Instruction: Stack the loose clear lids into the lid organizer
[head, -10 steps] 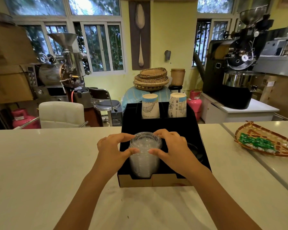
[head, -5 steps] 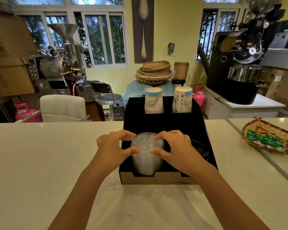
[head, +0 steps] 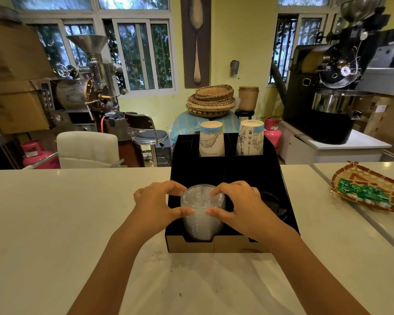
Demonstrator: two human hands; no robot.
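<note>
A tall stack of clear lids (head: 201, 214) stands in the front left slot of the black lid organizer (head: 228, 176) on the white counter. My left hand (head: 157, 205) holds the stack's left side, thumb in front and fingers curled over the top rim. My right hand (head: 239, 205) holds the right side the same way. A few dark lids (head: 274, 204) lie low in the front right slot, partly hidden by my right hand.
Two upside-down stacks of paper cups (head: 212, 138) (head: 250, 137) fill the organizer's back slots. A woven tray (head: 371, 176) with green packets (head: 362, 192) sits on the counter at right. Coffee roasters, a white chair and baskets stand beyond the counter.
Both hands stay wrapped around the lid stack in the same slot. The view has tilted slightly, so the organizer appears a little higher in frame.
</note>
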